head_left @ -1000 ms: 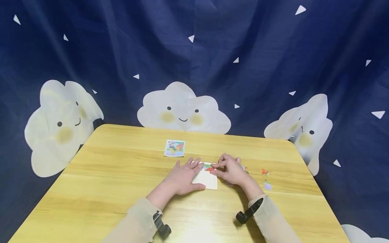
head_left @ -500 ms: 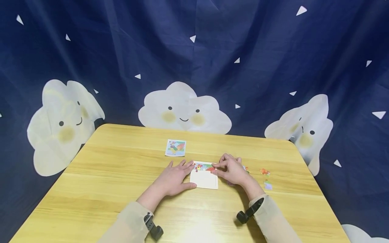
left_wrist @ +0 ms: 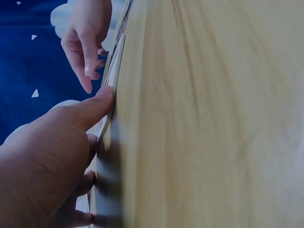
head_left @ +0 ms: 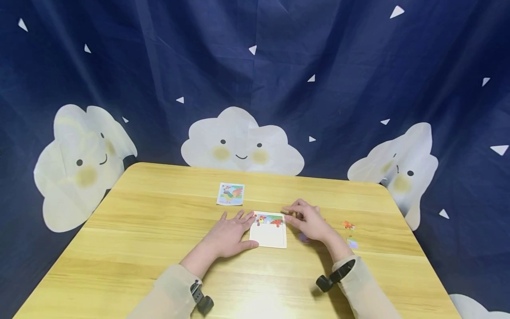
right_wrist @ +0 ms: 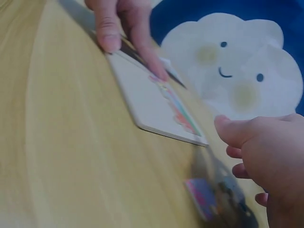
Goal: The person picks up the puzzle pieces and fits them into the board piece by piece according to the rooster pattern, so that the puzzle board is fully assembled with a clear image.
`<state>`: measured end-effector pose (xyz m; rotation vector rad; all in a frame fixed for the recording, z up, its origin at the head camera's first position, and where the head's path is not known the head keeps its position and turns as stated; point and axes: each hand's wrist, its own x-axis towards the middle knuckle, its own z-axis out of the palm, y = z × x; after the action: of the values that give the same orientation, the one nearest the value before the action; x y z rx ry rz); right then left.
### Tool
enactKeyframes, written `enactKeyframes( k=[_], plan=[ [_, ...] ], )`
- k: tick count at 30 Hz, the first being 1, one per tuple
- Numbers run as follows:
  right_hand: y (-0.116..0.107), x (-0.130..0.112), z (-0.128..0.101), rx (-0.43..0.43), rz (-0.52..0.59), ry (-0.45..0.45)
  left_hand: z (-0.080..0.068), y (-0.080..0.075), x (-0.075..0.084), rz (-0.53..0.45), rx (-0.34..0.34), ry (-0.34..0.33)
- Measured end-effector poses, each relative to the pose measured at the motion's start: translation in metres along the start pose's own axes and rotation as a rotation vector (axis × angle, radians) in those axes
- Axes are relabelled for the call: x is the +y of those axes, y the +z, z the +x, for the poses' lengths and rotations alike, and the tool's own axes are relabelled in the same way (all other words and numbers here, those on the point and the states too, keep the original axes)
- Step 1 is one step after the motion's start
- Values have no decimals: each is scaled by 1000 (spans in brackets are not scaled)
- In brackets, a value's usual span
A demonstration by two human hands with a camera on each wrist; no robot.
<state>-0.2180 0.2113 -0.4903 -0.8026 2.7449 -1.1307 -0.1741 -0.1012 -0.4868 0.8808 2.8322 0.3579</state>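
A white puzzle board (head_left: 268,237) lies mid-table, with a row of joined jigsaw pieces (head_left: 268,219) along its far edge, red, green and yellow in print. My left hand (head_left: 225,237) rests at the board's left side, fingers spread, the thumb touching the near left corner and a fingertip at the far left one. My right hand (head_left: 312,221) hovers just right of the board, thumb and forefinger apart, nothing between them. Under it, a purple jigsaw piece (head_left: 304,238) is partly covered; the right wrist view shows the pieces there (right_wrist: 202,197) blurred.
A small printed picture card (head_left: 231,195) lies behind the board, toward the left. Farther right are an orange piece (head_left: 348,225) and a lilac-green piece (head_left: 352,242). A dark blue curtain (head_left: 223,66) with clouds hangs behind the wooden table (head_left: 159,208).
My left hand has slid left across the board, baring the left pieces of the row. My right hand has let go of the red piece at the row's right end and drawn back rightward.
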Motion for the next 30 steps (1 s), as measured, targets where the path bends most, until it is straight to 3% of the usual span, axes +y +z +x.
enactKeyframes(
  k=[6,15,30],
  plan=[
    [-17,3,-9,55,-16,23,0,2,0,-11,8,6],
    [-33,8,-24,43,-58,71,1,3,-1,-34,5,3],
    [-25,17,-26,17,-110,105,0,4,-2,-44,11,7]
  ],
)
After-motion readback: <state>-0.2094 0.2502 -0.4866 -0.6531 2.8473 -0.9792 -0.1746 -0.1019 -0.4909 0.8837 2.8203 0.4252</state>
